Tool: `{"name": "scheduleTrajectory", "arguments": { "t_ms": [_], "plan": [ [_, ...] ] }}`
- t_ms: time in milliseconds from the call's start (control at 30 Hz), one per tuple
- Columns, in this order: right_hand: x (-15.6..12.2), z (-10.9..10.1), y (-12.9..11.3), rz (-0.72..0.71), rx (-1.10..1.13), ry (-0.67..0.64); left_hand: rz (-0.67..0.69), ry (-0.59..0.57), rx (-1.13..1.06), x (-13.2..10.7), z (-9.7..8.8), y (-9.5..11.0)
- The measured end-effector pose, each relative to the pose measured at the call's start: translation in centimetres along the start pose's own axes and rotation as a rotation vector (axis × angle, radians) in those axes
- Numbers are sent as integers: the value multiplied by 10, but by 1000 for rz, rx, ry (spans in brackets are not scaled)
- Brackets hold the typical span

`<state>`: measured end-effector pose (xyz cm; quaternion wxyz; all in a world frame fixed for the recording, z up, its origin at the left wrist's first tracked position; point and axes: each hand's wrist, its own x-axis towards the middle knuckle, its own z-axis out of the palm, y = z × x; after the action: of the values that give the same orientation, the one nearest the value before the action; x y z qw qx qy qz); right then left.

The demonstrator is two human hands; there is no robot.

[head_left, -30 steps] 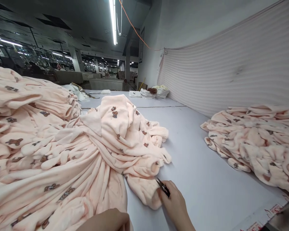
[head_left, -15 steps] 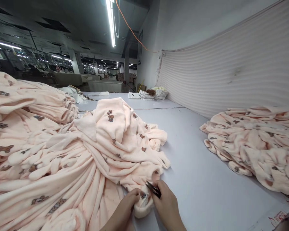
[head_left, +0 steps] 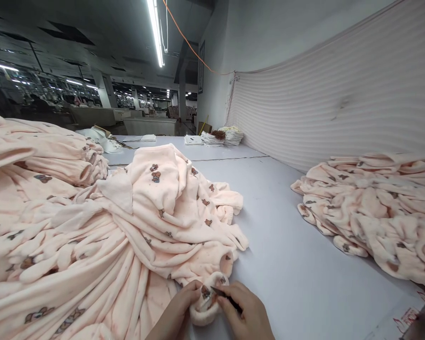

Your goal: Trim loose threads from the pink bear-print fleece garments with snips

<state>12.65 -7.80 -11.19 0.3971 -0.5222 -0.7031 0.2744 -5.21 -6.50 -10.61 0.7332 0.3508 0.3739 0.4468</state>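
Observation:
At the lower middle, my left hand (head_left: pixel 179 306) pinches the edge of a pale pink fleece cuff (head_left: pixel 204 318) printed with small bears. My right hand (head_left: pixel 248 309) is closed around black thread snips (head_left: pixel 230 300), whose tips point left into the cuff's opening. Whether the blades touch a thread is too small to tell. The cuff lies at the near end of a heaped pink fleece garment (head_left: pixel 166 179) with the same bear print. Part of the snips is covered by my right fingers.
More pink fleece garments (head_left: pixel 53 151) are piled at the left, and another pile (head_left: pixel 371 208) lies at the right. Stacks of white papers or labels (head_left: pixel 212 138) sit at the far end of the pale table (head_left: pixel 272 226). A striped cloth (head_left: pixel 326 113) hangs along the right wall.
The snips have swung lower and their tips now lie inside the cuff, which is turned more open towards me. The view has shifted slightly to the right.

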Motion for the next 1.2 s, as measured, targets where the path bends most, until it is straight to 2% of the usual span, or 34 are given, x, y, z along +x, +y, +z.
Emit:
{"name": "scheduleTrajectory", "arguments": {
  "t_ms": [67, 100, 133, 200, 267, 300, 367, 467, 533, 600, 700, 800, 900, 967, 1100, 1200],
  "plan": [
    [8, -5, 7, 64, 36, 40, 178, 37, 364, -7, -5, 16],
    [14, -6, 12, 108, 31, 75, 238, 18, 546, -11, -8, 24],
    [21, -8, 16, 146, 5, 109, 239, -28, 702, -14, -11, 31],
    [38, -8, 23, 174, -73, 146, 57, -182, 921, -17, -15, 42],
    [54, -5, 25, 153, -115, 123, -116, -224, 1051, -13, -13, 43],
    [61, -3, 24, 139, -112, 100, -132, -179, 1097, -8, -9, 41],
    [68, 0, 18, 118, -80, 70, -3, -3, 1123, 6, 1, 32],
    [67, 1, 4, 105, -32, 48, 262, 263, 991, 28, 17, 15],
    [63, 0, -1, 100, -35, 52, 368, 338, 850, 38, 22, 7],
    [62, 0, -2, 89, -96, 101, 399, 354, 679, 43, 20, 1],
    [65, 3, 4, 107, -238, 234, 338, 278, 436, 46, 12, -3],
    [70, 4, 6, 153, -319, 281, 176, 137, 222, 47, 5, -1],
    [70, -4, -1, 155, -269, 168, 34, 47, -108, 46, 3, 4],
    [66, -12, -7, 121, -154, 68, -6, 7, -273, 46, 3, 7],
    [52, -19, -11, 7, -14, 17, -53, -79, -387, 48, 1, 7],
    [50, -15, -10, 14, -11, 14, -96, -116, -423, 48, 0, 6]
  ]
}}
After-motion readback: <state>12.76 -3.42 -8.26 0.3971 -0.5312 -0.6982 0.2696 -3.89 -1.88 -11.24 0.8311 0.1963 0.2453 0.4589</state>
